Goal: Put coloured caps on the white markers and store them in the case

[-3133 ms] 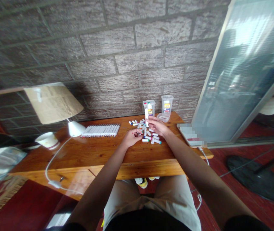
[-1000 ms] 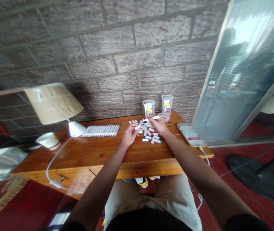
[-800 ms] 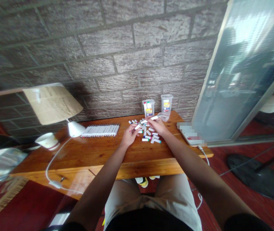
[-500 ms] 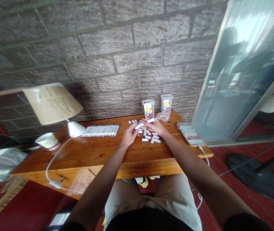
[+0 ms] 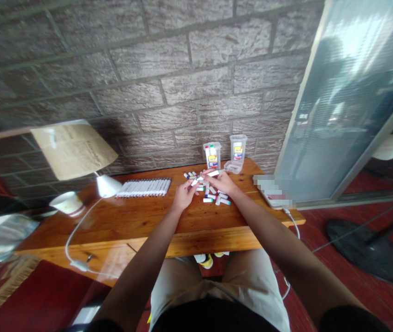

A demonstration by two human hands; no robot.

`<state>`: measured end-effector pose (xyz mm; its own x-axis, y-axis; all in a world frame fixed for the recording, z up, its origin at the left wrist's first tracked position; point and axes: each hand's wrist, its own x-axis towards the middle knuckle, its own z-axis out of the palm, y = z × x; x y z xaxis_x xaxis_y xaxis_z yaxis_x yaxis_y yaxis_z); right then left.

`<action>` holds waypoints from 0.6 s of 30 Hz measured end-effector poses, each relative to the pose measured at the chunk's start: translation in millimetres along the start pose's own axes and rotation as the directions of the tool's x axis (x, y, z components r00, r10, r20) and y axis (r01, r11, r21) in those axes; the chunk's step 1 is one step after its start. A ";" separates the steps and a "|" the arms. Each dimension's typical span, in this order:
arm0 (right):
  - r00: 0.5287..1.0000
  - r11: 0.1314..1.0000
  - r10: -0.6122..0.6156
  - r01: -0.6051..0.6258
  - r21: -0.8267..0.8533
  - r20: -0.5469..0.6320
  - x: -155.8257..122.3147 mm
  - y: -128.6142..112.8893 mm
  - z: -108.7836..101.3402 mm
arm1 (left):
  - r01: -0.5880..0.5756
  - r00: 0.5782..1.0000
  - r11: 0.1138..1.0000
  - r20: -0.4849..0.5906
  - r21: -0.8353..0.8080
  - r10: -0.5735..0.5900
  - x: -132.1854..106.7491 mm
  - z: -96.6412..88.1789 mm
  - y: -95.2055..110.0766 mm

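Note:
My left hand [image 5: 183, 195] is closed round one end of a white marker piece [image 5: 194, 182] above the table. Close by on the right, my right hand [image 5: 224, 183] grips another white marker length [image 5: 213, 174]. The two pieces nearly line up; whether they join is too small to tell. Below and around the hands lie several short white pieces with coloured ends, like marker caps [image 5: 224, 201]. Left of the hands, a neat row of white markers [image 5: 144, 187] lies side by side on the wooden table [image 5: 141, 216].
Behind the hands stand a clear plastic box [image 5: 212, 154] with markers in it and a second clear box [image 5: 238, 150] with its lid open. A lamp [image 5: 108, 185] and paper cup [image 5: 67, 203] are on the left. A white device [image 5: 270, 191], partly blurred, is on the right.
Both hands keep their grip on the white marker pieces and have shifted only slightly. The whole view has moved a little; the loose pieces and boxes stay put.

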<state>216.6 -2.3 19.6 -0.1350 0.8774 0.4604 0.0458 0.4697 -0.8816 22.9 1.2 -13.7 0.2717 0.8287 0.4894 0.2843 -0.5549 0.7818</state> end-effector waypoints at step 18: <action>0.997 0.999 0.032 -0.034 0.020 0.068 -2.9 -2.3 1.0 | -0.024 1.000 0.999 0.013 -0.037 0.025 0.1 0.3 2.5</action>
<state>215.9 -6.0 20.2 -0.2002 0.8834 0.4237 0.0308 0.4380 -0.8985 23.9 -0.1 -11.8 0.2904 0.8136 0.5037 0.2430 -0.5718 0.7835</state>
